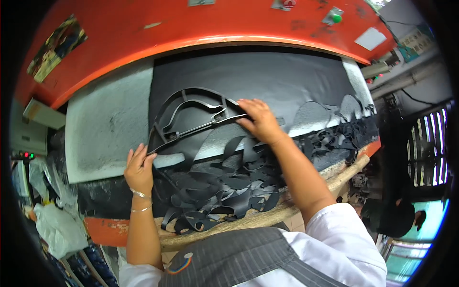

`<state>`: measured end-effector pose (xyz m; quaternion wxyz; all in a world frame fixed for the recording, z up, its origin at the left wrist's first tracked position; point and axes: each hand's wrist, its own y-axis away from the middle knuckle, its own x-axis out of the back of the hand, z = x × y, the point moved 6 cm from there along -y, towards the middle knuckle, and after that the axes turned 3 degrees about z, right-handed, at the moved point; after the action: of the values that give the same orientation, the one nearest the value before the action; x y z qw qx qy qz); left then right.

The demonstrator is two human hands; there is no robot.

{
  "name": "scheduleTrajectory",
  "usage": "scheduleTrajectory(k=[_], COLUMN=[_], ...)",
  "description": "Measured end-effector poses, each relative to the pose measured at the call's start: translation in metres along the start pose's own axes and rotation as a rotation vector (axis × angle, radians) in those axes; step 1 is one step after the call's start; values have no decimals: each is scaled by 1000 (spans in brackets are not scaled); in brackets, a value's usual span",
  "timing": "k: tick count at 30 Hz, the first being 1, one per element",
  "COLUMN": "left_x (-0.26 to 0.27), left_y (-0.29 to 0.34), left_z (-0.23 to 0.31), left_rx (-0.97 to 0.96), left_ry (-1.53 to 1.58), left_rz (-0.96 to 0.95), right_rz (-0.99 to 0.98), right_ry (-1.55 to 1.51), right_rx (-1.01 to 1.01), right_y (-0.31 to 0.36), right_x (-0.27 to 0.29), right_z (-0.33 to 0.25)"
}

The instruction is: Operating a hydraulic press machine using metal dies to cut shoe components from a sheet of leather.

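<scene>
A dark metal cutting die (193, 129), curved along its far side and braced inside with bars, lies tilted across a smooth black sheet (272, 71). My left hand (139, 168) grips its near-left corner between thumb and fingers. At the opposite end, my right hand (262, 120) holds the die with the fingers over the far side and the thumb on the near side. Rounded cutouts along the sheet's near edge let the pale grey bed (105, 134) show through. Parts of the die's ends are hidden under my fingers.
Curled black offcuts (234, 191) are heaped along the bed's near edge, behind a wooden pole (267, 216). An orange machine beam (201, 28) spans the far side, with a green button (336, 18). Plastic bags (57, 229) hang at the left.
</scene>
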<state>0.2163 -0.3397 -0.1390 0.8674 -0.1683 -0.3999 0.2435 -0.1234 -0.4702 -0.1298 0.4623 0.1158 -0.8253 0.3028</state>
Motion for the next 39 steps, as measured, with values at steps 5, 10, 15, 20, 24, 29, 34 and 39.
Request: scheduleTrajectory(k=[5,10,15,20,24,29,34,39], left_x=[9,8,14,7,10,10,13,15], left_y=[5,3,6,10,14,10,11,20], left_z=[-19,-23,-20,-8,-10,-7,-12,-13], left_rx=[81,148,33,44,65,56,87,38], left_ry=[-43,77,-1,24,34,9,-13,-17], left_rz=[-21,-34,21,56,80,74,79,47], right_rz=[-98,-88,182,51,-115,-81,-51,-67], right_ry=[210,145,-122,-107,-69,-50,-72,-79], right_rx=[-119,-174,-173,-168,-137,-165,-81,-54], right_y=[40,121,73,-1,-10,-10,-13,-7], right_x=[-1,39,46,15,-9,-11,-8,-1], right_z=[-24,-43,-32,-6,-3,-4,-9,-15])
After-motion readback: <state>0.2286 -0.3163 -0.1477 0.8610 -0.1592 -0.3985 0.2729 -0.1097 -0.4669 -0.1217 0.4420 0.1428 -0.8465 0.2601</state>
